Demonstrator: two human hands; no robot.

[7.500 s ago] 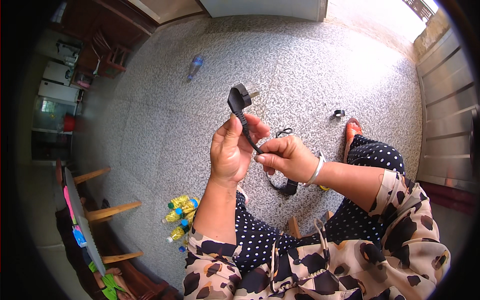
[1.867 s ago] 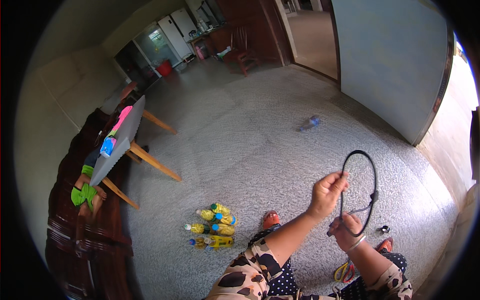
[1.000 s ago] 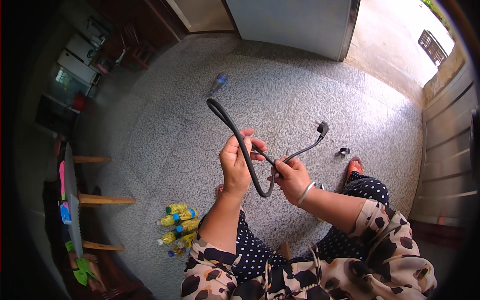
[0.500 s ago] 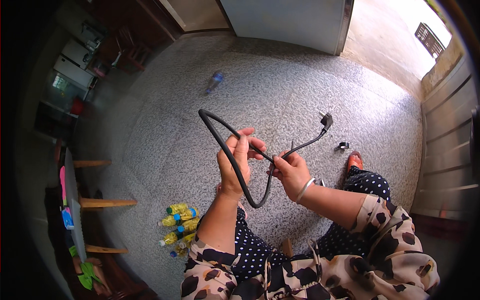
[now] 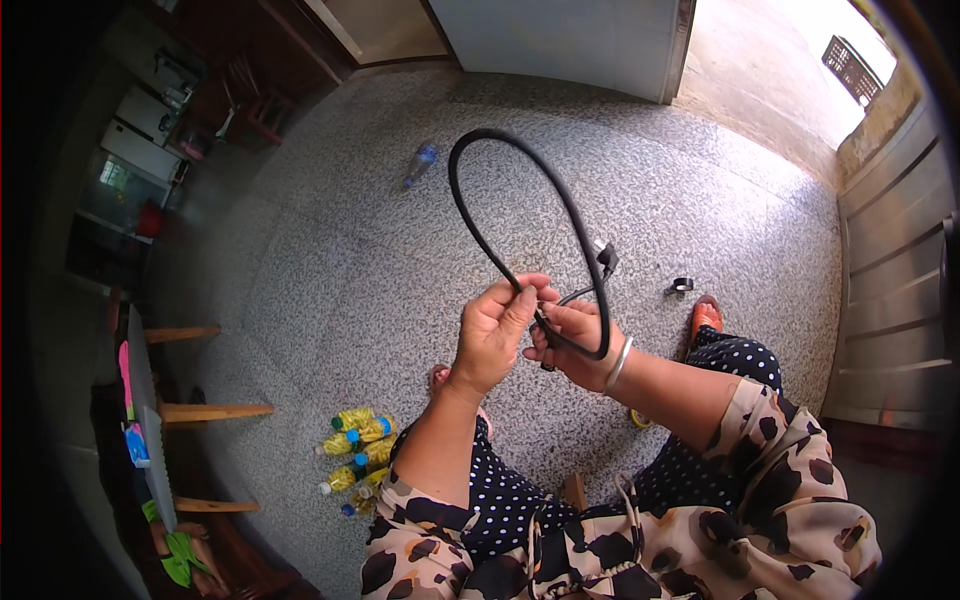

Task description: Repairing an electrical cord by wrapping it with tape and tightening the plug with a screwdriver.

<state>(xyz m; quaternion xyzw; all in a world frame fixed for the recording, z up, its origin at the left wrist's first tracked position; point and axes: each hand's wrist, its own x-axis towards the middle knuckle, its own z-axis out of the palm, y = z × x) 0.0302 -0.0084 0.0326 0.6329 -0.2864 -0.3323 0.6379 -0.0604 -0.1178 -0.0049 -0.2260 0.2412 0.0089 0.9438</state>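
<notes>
A black power cable (image 5: 490,134) is bent into a tall loop above the floor. My left hand (image 5: 492,335) pinches it between thumb and fingers at the loop's lower left. Close beside it, my right hand (image 5: 585,345) is closed around the cable, and a short end pokes out below its fingers. Part of the cable is hidden behind the fingers. Its plug (image 5: 607,260) hangs beyond my right hand, partly behind the loop. A silver bangle (image 5: 620,365) circles my right wrist.
A roll of black tape (image 5: 682,286) lies on the speckled floor near my right foot. Several small bottles with yellow contents (image 5: 372,430) lie at left. A clear bluish bottle (image 5: 421,163) lies farther off. A wooden-legged table (image 5: 215,412) stands far left.
The cable's loop has swung upward and away from me, with both hands now closer together. The plug has moved left and a little nearer, toward my hands.
</notes>
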